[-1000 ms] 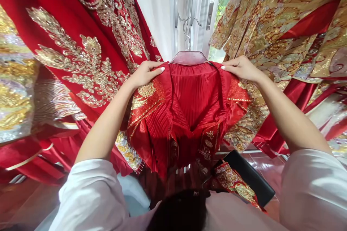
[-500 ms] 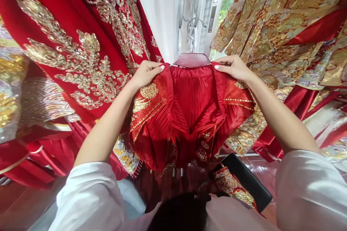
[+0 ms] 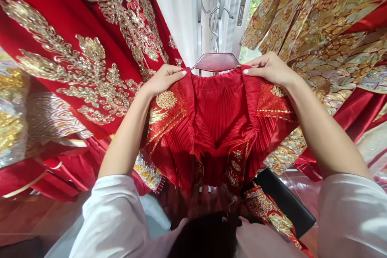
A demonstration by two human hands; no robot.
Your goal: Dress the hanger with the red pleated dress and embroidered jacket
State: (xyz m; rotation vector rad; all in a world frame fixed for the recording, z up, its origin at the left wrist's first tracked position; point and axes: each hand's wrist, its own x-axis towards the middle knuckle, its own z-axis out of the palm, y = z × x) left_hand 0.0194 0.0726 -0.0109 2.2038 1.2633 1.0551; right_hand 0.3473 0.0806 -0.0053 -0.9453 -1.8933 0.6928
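Note:
A red pleated skirt (image 3: 217, 105) with gold embroidery hangs from a dark red hanger (image 3: 216, 62) with a metal hook. My left hand (image 3: 166, 78) pinches the waistband's left end between thumb and fingers, beside the hanger. On the other side, my right hand (image 3: 269, 68) grips the right end of the same waistband, thumb on top. Between my hands the waistband sags in front of the hanger, and the pleated inside shows. The fingers under the fabric are partly hidden.
A red gown (image 3: 121, 48) with gold beading hangs close on the left. Gold patterned garments (image 3: 314, 48) hang on the right. Below, a black flat item (image 3: 287, 201) lies by a red-and-gold cloth (image 3: 266, 209). A white door edge (image 3: 243, 0) stands behind.
My right hand has moved slightly up and to the right, with the skirt's waistband drawn a little wider. Both hands keep their hold, and the view has shifted slightly.

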